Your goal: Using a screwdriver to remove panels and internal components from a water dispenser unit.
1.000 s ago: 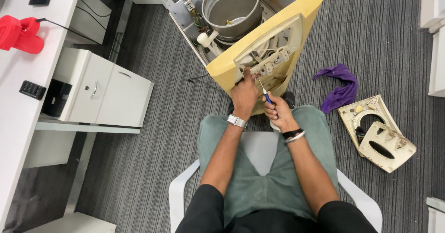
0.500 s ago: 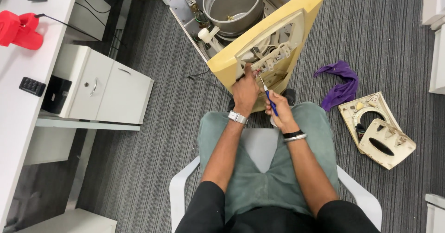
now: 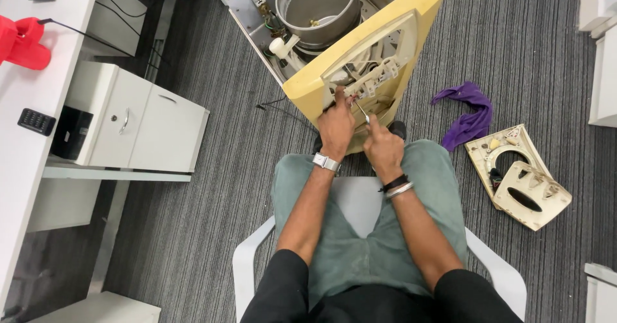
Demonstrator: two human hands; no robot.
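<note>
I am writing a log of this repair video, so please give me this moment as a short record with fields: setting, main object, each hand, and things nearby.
setting: person seated on a white chair, grey carpet
main object: yellowed appliance, opened, metal drum and wiring exposed
left hand: grips the appliance's lower front edge, wristwatch on wrist
right hand: holds a screwdriver, tip at the front panel
floor, right: purple cloth, detached cream panel
left: white cabinet, desk with a red object
</note>
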